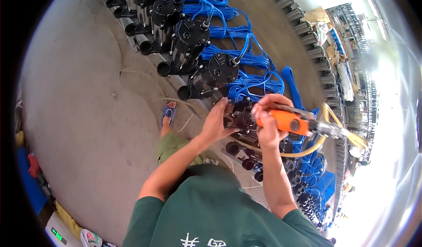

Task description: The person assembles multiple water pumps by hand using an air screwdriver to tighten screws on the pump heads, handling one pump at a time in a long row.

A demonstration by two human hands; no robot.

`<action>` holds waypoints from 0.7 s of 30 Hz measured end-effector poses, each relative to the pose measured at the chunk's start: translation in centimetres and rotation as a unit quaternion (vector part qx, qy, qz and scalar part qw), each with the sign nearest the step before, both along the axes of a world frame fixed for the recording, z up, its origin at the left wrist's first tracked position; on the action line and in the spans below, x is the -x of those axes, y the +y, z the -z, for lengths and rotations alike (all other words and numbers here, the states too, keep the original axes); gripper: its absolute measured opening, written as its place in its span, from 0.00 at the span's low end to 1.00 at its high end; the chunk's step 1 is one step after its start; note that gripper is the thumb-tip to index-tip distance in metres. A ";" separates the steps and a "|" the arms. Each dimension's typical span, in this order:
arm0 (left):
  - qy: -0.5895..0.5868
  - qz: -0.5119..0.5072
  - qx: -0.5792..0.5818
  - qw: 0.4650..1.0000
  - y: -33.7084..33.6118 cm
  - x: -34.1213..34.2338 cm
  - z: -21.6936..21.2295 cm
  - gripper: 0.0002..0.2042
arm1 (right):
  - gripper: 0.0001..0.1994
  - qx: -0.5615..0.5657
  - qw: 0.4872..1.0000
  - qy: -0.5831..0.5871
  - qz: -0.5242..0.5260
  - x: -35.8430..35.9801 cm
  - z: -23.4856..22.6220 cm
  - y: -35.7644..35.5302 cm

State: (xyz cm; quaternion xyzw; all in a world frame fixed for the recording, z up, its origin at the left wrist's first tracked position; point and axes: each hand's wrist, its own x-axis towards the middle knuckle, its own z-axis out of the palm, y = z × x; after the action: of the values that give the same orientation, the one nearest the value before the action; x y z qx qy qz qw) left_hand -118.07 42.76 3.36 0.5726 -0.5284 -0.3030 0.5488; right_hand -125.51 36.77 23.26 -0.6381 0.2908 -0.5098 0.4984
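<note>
My right hand (270,121) is closed round an orange air screwdriver (288,122), held with its body pointing to the right. A yellow air hose (314,148) hangs from the metal fitting at its rear end. The driver's tip end is over the top of a black and steel submersible pump (239,114); whether the tip touches a screw cannot be made out. My left hand (215,121) grips the near side of that same pump, thumb and fingers apart around its top. Part of the pump is hidden behind both hands.
More pumps (215,71) stand in a row along a low rail, running far left and back right. Coiled blue cables (246,60) lie beyond them. Steel cylinders (316,52) line the right. My sandalled foot (168,113) is on the concrete floor (83,102).
</note>
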 end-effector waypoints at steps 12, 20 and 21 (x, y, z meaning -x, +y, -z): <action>0.103 0.165 0.073 0.978 -3.9 -2.3 1.7 0.51 | 0.14 0.003 0.996 0.051 0.074 -1.2 1.1 -4.6; 0.115 0.171 0.050 0.977 -4.2 -2.0 1.1 0.53 | 0.16 0.016 0.990 0.021 0.136 -0.6 -2.4 -3.3; 0.136 0.180 0.032 0.974 -4.0 -1.9 0.8 0.53 | 0.16 0.031 0.989 -0.009 0.144 0.2 -3.5 -2.6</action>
State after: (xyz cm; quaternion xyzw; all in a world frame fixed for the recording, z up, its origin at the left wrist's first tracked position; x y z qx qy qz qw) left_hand -116.16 38.75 2.55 0.4034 -0.5525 -0.4548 0.5702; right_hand -125.74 34.14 26.74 -0.6002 0.3593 -0.5909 0.4019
